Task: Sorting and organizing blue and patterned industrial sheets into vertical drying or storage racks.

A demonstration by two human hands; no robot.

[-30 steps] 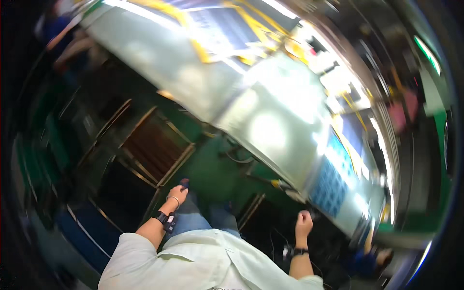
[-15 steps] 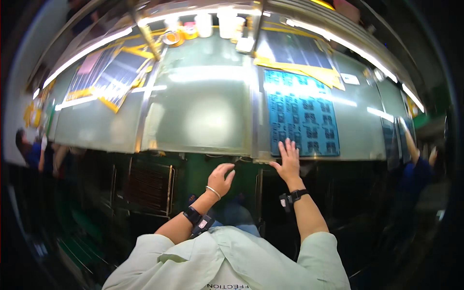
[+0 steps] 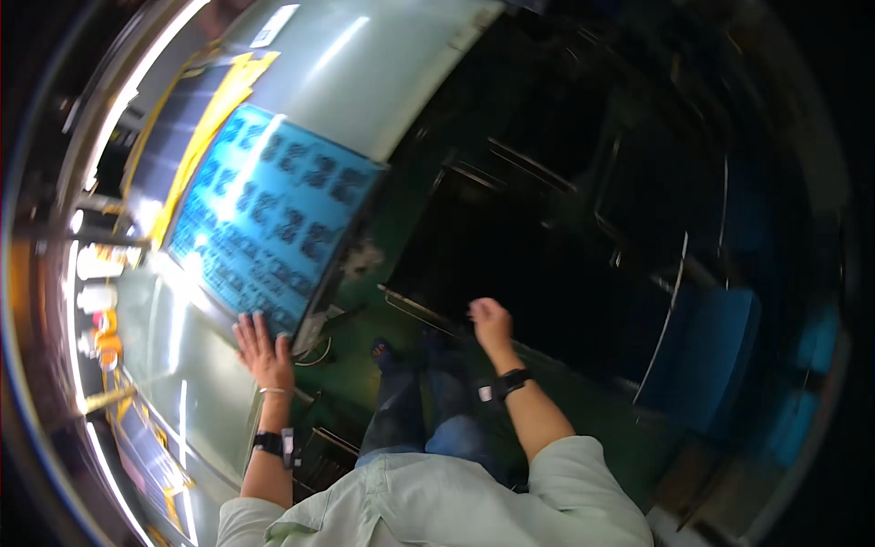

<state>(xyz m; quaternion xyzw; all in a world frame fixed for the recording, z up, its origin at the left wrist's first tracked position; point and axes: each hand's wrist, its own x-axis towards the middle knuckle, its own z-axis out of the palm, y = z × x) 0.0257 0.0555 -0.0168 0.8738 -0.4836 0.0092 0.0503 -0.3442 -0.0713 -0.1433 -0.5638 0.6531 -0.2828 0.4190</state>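
Observation:
My left hand (image 3: 262, 354) lies at the worktable's near edge, fingers spread and stretched out, holding nothing. Its fingertips are next to the lower corner of a blue sheet (image 3: 273, 210) printed with rows of dark patterns, on the pale, shiny tabletop (image 3: 351, 91). Whether the fingers touch the sheet I cannot tell. My right hand (image 3: 492, 324) hangs away from the table, over the dark floor area beside a black rack-like thing (image 3: 474, 246) with metal rods. Its fingers are loosely curled in, with nothing visible in them.
Dark panels with yellow edging (image 3: 178, 128) lie beyond the blue sheet. White containers (image 3: 96, 296) and orange tape rolls (image 3: 109, 351) stand along the table's far side under bright tube lights. A blue panel (image 3: 711, 356) and metal bars are at the right.
My view and body have turned right, so the table now lies at the left. My left hand has come to the table edge by the sheet; my right hand has left it and swung right.

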